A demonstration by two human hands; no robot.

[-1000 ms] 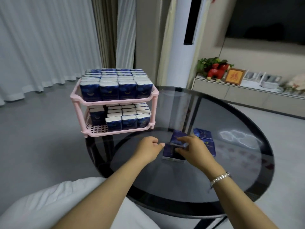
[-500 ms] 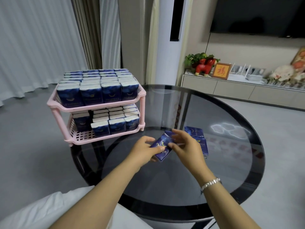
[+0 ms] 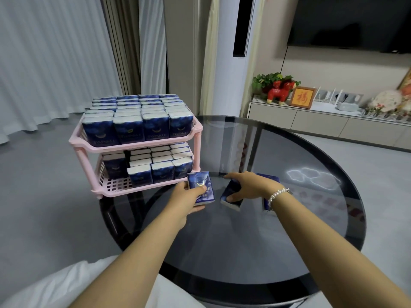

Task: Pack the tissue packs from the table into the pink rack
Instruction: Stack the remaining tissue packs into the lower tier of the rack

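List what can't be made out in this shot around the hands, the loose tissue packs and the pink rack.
- Head view: the pack under the right hand is mostly covered, so its grip is unclear.
- More packs lie behind the right wrist; their count is hidden.
- The pink rack upper shelf shades the lower shelf's back rows, so the free space there is unclear.
- Small print on the pack in the left hand is too small to read.
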